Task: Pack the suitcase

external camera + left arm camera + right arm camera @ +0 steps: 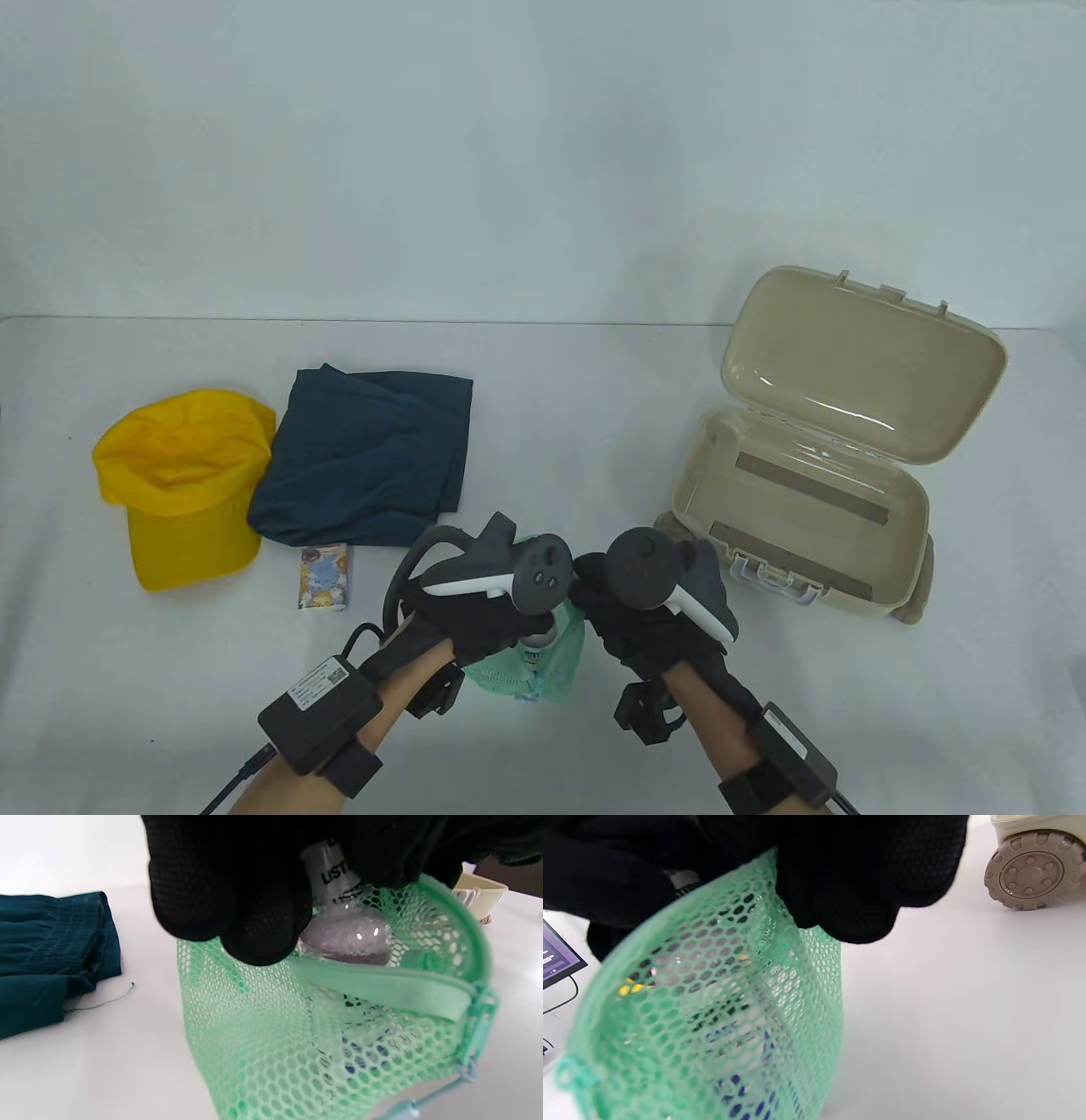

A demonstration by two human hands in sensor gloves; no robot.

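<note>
A green mesh bag stands between my hands near the table's front edge. My left hand grips a small clear bottle by its neck. The bottle's body sits inside the bag's open mouth. My right hand pinches the bag's rim on the right side. The beige suitcase lies open at the right, its lid tilted back and nothing in its tray. Blue print shows through the mesh low in the bag; what it belongs to is hidden.
A yellow cap, a folded dark teal garment and a small printed packet lie at the left. A suitcase wheel shows close to the right hand. A wall rises behind the table.
</note>
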